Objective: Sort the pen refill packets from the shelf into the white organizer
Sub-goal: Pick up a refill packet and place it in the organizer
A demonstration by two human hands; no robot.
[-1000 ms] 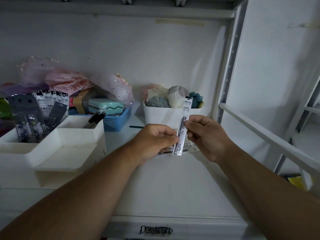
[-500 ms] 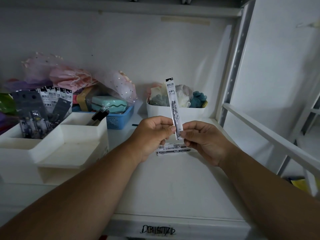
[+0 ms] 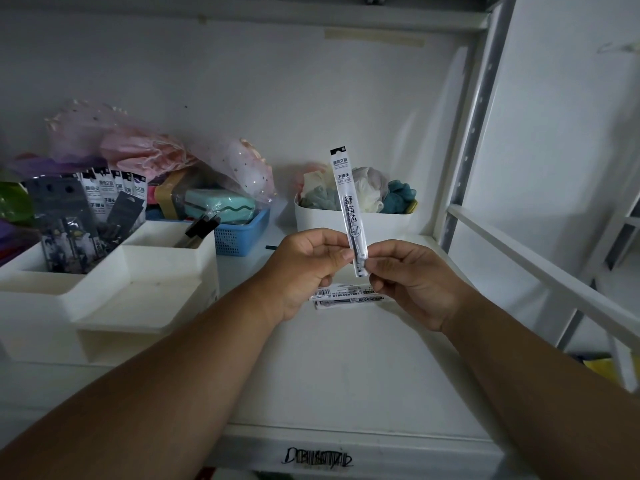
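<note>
Head cam: left hand [image 3: 304, 268] and right hand [image 3: 412, 282] both pinch 1 upright refill packet [image 3: 346, 202] over bare shelf [image 3: 346, 368]. White organizer [image 3: 114, 292] sits left; packets [image 3: 346, 296] underneath are partly hidden.

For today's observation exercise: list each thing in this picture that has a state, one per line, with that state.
Left hand: grip pinching the held refill packet.
Right hand: pinching the same packet.
Held refill packet: upright, sealed.
Refill packets on shelf: lying flat.
White organizer: rear left compartment holds upright packets.
</note>
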